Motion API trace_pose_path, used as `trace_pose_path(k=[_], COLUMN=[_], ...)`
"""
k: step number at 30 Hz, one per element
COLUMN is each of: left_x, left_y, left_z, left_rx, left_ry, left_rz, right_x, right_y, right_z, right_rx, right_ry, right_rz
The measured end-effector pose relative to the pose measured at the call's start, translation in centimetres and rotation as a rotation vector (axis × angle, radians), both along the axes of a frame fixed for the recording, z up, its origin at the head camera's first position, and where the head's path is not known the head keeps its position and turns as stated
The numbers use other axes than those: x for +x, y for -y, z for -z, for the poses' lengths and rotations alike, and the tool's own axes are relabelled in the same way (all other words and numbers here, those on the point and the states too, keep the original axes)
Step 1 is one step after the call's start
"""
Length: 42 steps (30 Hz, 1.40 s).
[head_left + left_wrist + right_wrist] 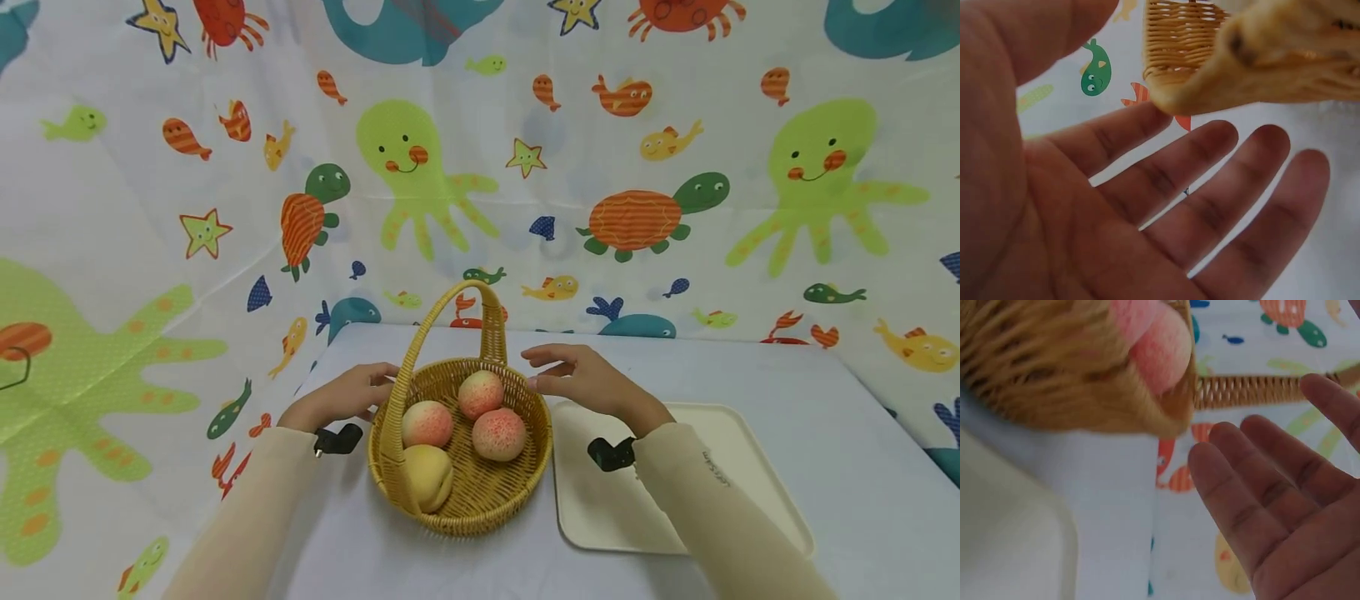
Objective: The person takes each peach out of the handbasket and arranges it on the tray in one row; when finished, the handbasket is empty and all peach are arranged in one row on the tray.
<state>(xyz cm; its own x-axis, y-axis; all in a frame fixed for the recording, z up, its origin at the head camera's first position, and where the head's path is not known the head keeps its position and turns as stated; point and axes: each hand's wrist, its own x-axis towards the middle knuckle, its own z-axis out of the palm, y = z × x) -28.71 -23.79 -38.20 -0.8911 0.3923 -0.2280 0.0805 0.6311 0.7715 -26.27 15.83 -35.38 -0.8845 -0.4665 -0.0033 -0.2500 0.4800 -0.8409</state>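
While the wicker basket [480, 492] of peaches [481, 394] sits in the middle of the frame, the left hand [348, 393] and right hand [577, 379] wait on either side, both with loose fingers holding nothing, both equally close.

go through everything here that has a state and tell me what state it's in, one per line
basket: upright on table, handle raised, holding four peaches
peaches: inside basket
tray: flat on table, right forearm above it
left hand: open, beside basket
right hand: open, beside basket
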Motion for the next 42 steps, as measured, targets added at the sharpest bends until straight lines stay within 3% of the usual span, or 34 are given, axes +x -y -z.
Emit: trace_pose_path(k=[8,14,19,24,42], left_x=[0.7,0.9,1.0,1.1,1.2], left_y=[-0.1,0.0,0.3,0.5,0.9], left_z=[0.7,0.7,0.7,0.9,1.1], left_rx=[0.084,0.085,0.086,0.098,0.114], left_ry=[0.052,0.076,0.098,0.132,0.155], left_rz=[0.007,0.012,0.004,0.002,0.001], right_x=[-0.5,-0.5,-0.4,0.0,0.3], right_y=[3.0,4.5,5.3,6.0,6.9], right_z=[-0.2,0.0,0.3,0.4,1.0], right_rx=[0.059,0.185,0.268,0.321,0.417], right_ry=[0.038,0.007,-0.002,0.052,0.094], right_rz=[-0.144,-0.220,-0.233,-0.220,-0.274])
